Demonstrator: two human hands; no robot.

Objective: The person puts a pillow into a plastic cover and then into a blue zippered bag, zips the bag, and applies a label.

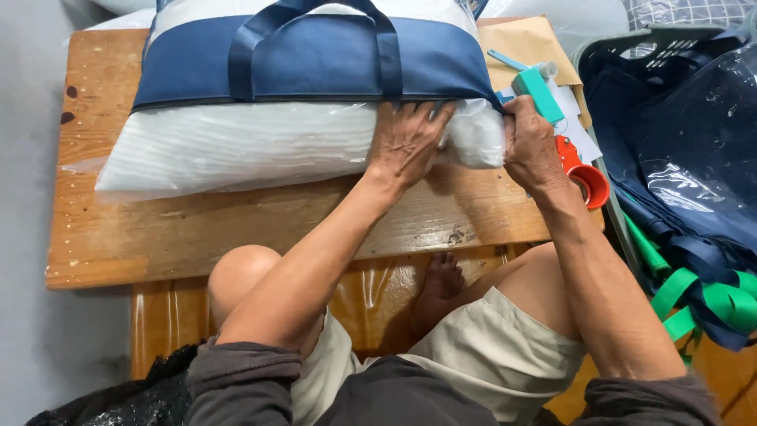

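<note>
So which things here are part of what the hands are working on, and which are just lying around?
In hand:
- left hand pressing the white pillow
- right hand at its end
- navy bag with clear front around the pillow

Lying about:
- teal and red tape dispenser
- brown envelope
- basket of navy bags
- green straps

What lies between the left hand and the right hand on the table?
In the head view, the bunched end of the clear plastic pillow bag lies between left hand and right hand; both hands touch it.
</note>
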